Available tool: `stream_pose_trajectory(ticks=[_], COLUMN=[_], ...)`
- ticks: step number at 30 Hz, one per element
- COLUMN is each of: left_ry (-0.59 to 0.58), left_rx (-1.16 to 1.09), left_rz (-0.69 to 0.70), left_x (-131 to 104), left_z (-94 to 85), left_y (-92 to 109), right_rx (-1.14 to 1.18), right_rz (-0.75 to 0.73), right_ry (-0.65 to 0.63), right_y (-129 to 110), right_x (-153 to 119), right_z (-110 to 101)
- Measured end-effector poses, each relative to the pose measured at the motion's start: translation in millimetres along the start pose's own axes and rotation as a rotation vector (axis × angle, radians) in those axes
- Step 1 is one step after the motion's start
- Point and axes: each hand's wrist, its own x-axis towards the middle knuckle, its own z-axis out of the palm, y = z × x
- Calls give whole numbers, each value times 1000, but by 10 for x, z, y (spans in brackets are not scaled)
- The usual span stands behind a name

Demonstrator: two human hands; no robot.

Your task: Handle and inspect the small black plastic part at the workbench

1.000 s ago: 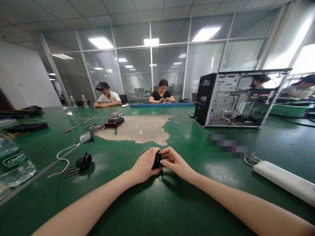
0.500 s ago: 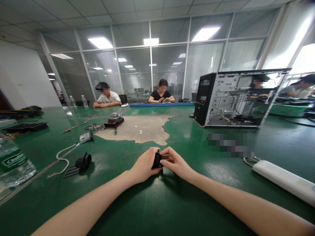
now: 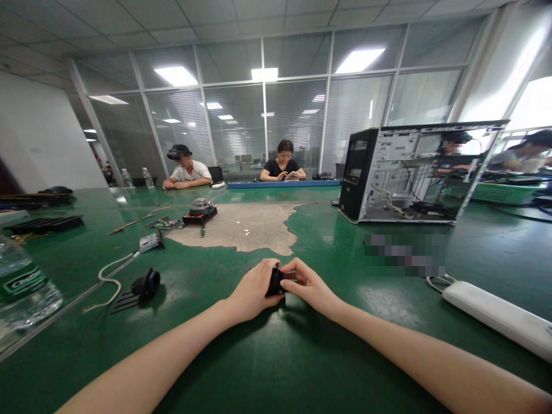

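Observation:
Just above the green tabletop, a small black part [image 3: 275, 282] is held between both hands; its exact kind is hard to make out. My left hand [image 3: 253, 289] wraps round it from the left, hiding much of it. On the other side, the bent fingers and thumb of my right hand [image 3: 305, 283] grip its right edge. To the left on the table lies a black plastic piece with long prongs [image 3: 144, 286]. Behind that is a small metal bracket [image 3: 150, 241] with a white cable [image 3: 112, 276].
An open computer case [image 3: 401, 178] stands at the back right. A white power strip [image 3: 495, 316] lies on the right, a water bottle [image 3: 26, 284] at the left edge. A heatsink with fan [image 3: 200, 211] sits beyond my hands. Two people sit across the table, others far right.
Almost nothing differs. Both hands keep the same grip on the black part in the same place.

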Motion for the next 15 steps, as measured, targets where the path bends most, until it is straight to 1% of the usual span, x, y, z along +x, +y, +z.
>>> stream_pose_trajectory(ticks=[5,11,15], left_ry=[-10,-6,-4], left_rx=[4,4,11], left_rz=[-11,-6,6], left_x=[4,3,2], left_z=[7,-1,-11], left_y=[-2,-2,4], right_rx=[-51,10,8], right_rz=[16,2,5], right_ry=[14,-37,3], right_y=[40,32,6], right_x=[24,8,4], right_z=[-18,-5,7])
